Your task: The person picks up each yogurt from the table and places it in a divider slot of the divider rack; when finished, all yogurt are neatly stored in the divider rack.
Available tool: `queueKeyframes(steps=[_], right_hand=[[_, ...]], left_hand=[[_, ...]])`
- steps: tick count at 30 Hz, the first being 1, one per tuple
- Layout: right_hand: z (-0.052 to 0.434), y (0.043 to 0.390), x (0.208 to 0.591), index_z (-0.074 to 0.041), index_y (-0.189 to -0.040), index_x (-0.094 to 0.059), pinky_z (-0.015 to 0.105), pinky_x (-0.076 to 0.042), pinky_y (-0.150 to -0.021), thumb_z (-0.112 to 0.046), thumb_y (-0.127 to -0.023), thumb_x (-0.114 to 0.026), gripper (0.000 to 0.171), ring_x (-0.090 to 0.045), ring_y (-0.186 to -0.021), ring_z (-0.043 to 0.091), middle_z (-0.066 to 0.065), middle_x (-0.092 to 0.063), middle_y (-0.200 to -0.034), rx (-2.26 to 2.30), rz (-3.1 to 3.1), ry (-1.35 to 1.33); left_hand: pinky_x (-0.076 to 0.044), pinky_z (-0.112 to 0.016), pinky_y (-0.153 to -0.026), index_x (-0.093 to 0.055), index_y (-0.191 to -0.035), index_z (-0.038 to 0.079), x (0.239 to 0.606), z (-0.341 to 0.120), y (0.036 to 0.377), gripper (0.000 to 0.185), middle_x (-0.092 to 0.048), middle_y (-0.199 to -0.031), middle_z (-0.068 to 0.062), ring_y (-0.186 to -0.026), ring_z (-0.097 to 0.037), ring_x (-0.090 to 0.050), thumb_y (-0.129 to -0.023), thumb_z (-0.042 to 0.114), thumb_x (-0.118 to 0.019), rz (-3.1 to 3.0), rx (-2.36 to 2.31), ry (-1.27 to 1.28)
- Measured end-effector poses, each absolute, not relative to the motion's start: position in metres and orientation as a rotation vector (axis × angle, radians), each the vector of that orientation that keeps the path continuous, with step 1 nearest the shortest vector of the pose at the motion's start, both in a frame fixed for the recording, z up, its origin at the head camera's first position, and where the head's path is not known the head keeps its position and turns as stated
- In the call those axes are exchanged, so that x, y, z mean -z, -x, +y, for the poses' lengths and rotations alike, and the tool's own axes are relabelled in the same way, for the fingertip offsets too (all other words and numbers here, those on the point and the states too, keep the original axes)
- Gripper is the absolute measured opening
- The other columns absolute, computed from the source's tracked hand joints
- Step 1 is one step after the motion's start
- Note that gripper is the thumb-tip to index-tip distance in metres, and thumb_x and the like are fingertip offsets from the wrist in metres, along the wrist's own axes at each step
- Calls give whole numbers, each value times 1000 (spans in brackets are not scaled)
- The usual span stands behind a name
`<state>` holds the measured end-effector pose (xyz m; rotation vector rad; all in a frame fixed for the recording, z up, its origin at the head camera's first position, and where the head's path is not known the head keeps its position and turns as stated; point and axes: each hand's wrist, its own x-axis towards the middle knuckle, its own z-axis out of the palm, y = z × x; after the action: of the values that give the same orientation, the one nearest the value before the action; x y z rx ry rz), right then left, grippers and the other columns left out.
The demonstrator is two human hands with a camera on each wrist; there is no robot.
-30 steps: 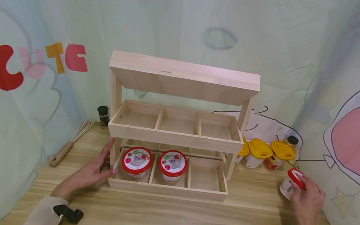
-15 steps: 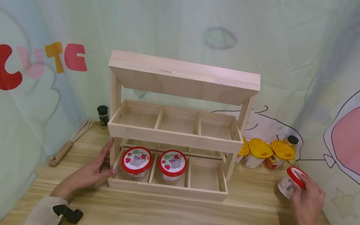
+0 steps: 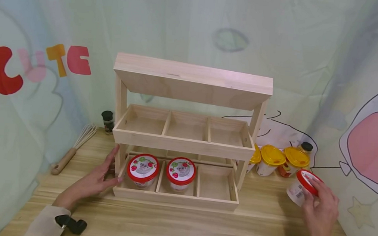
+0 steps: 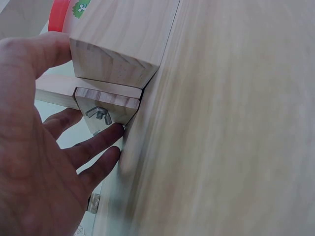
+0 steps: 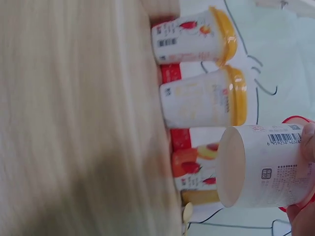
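At nine o'clock we log a whisk [image 3: 73, 146] and a dark-capped jar [image 3: 108, 121]. Our left hand [image 3: 93, 180] lies flat with straight fingers against the wooden rack [image 3: 186, 144] — lower tier holding two red-lidded cups [image 3: 143, 169]. At three o'clock stand yellow-lidded cups [image 3: 271, 160]; just in front, our right hand [image 3: 319, 209] grips a red-lidded cup [image 3: 301, 187] — lifted off the table [image 3: 179, 226], tilted.

backdrop [image 3: 38, 63]: "CUTE" | held cup [image 5: 268, 167]: barcode digits "6 939258 4032", partly hidden
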<state>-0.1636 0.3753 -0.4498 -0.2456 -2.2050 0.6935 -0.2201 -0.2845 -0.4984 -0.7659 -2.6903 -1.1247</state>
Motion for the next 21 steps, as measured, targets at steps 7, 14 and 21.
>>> queueKeyframes(steps=[7, 14, 21], right_hand=[[361, 156, 439, 3, -136, -69, 59, -42, -115, 6, -95, -74, 41, -52, -133, 48, 26, -64, -148, -703, -2157, 151], [347, 150, 432, 1, -135, -70, 10, -26, -111, 11, -92, -74, 45, -53, -131, 46, 25, -66, -146, -680, -2142, 40], [334, 147, 428, 4, -132, -71, 7, -24, -111, 14, -88, -77, 45, -55, -131, 48, 26, -69, -141, -662, -2115, -53]], left_hand=[[-57, -60, -100, 10, -172, 18, 500, -287, 222, 118, -30, -164, -44, -133, -59, -58, -95, 14, -80, -2677, 1072, 785], [-57, -64, -99, 11, -172, 20, 500, -286, 222, 119, -31, -164, -44, -132, -59, -60, -96, 15, -79, -2685, 1092, 782], [-54, -72, -98, 13, -172, 21, 498, -284, 221, 119, -28, -166, -43, -133, -60, -59, -96, 15, -78, -2687, 1112, 778]])
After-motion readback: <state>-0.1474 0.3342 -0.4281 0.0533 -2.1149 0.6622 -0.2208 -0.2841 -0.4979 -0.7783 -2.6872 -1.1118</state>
